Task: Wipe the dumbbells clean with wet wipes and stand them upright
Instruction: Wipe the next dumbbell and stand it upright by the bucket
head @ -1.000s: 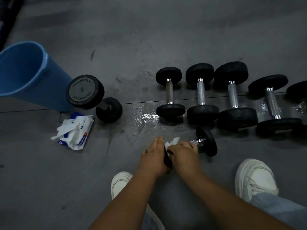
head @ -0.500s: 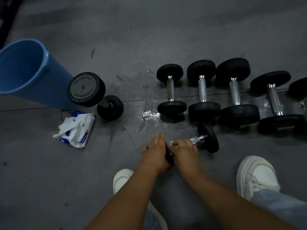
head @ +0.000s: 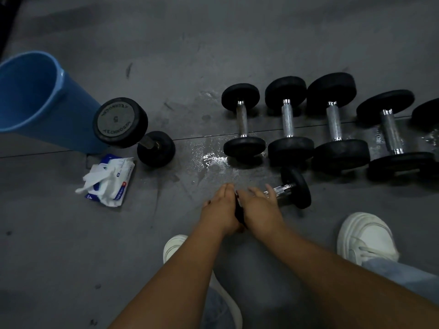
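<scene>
Dumbbells (head: pixel 288 119) lie side by side in a row on the floor (head: pixel 237 43). A smaller dumbbell (head: pixel 297 188) lies on its side just in front of that row, between it and the person's white shoes (head: pixel 365 236). Its far head and chrome handle (head: pixel 282 189) show, while the near head is wedged between the two hands.

The left hand (head: pixel 219 207) has its grip apart, with straight fingers laid flat against the outer face of that head. The right hand (head: pixel 257 205) reaches over the inner side toward the handle. Whether its grip is clamped I cannot tell, and no wipe can be made out under it.

Off to the left, a dumbbell marked 5 (head: pixel 120 122) appears to stand on end beside a blue bin (head: pixel 35 96). A pack of wet wipes (head: pixel 110 180) lies just in front of it.

Judging by its build, this weight is dense and rigid, and its round heads would let it roll. A wet patch (head: pixel 213 160) beside it suggests damp rubber that could slip. The rough-looking handle is probably the surest place to hold it, tipping it up onto one flat head face.
</scene>
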Action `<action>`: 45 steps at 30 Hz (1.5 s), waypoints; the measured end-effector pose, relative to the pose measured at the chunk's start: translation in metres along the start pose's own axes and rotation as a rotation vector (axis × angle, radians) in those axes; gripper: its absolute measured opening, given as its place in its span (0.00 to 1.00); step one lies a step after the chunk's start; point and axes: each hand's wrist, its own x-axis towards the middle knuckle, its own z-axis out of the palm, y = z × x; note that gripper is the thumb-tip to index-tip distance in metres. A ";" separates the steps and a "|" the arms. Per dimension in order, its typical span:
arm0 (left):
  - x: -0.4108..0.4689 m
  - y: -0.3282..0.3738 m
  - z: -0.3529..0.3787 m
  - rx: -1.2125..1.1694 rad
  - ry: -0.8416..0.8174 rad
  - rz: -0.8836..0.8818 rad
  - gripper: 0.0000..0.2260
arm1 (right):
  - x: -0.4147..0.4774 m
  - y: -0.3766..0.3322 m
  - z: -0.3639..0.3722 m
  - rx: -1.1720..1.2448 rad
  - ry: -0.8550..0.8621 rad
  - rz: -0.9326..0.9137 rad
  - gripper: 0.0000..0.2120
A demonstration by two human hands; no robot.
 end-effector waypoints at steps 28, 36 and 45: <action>-0.001 0.000 0.001 -0.017 0.004 -0.003 0.54 | -0.012 -0.003 0.006 -0.045 0.083 0.018 0.21; -0.001 0.000 0.002 -0.010 0.008 -0.009 0.56 | -0.027 -0.012 0.018 1.675 0.029 1.043 0.12; -0.005 0.002 0.007 -0.031 0.035 -0.006 0.54 | -0.013 -0.027 0.009 2.003 0.025 1.096 0.15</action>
